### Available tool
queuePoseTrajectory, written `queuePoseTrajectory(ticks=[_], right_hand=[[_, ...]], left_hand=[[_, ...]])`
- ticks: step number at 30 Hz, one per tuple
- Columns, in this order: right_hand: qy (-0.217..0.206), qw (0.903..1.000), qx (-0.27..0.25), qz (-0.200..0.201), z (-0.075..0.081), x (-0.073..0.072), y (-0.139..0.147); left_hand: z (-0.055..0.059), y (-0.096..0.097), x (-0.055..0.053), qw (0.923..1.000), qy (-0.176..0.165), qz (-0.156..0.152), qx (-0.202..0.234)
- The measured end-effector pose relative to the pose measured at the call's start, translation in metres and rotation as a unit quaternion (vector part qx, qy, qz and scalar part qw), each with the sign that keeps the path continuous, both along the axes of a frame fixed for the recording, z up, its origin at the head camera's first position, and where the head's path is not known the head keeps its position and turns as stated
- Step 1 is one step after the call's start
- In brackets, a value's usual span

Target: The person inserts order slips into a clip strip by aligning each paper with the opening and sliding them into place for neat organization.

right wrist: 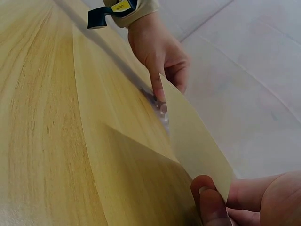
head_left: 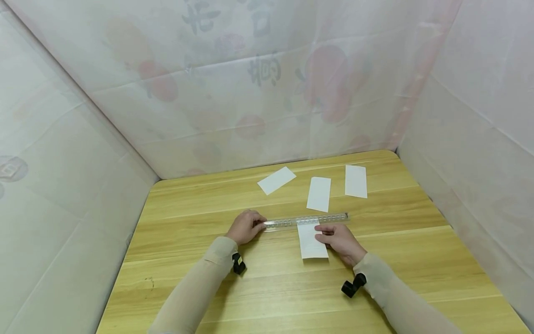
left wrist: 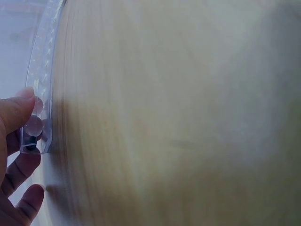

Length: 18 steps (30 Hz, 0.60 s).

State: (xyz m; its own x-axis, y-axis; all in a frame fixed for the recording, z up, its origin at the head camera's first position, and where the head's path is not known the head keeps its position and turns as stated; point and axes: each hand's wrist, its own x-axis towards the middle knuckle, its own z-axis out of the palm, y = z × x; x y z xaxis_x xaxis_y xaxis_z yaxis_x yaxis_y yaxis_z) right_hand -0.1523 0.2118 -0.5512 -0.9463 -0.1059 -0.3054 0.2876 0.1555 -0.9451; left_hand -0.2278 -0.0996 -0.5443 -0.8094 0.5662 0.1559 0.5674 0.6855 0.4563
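One paper slip (head_left: pixel 310 242), lower centre, looks light, bendable, best edge-pinched, as right hand (head_left: pixel 342 242) does; left hand (head_left: pixel 246 227) pinches a stiff-looking clear ruler (head_left: pixel 289 223).

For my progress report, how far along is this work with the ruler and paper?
Perhaps done: three slips lie beyond the ruler, though they may be waiting. In hand: the left hand grips the ruler; the right hand pinches a fourth slip. Remaining: probably finishing this slip, not yet released.
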Motion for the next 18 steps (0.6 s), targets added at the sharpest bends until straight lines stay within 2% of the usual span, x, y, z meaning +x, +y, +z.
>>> queuePoseTrajectory(ticks=[18], right_hand=[[0.001, 1.0000, 0.008, -0.005, -0.0016, 0.0008, 0.0048]], left_hand=[[0.0020, 0.0013, 0.0015, 1.0000, 0.003, 0.000, 0.003]])
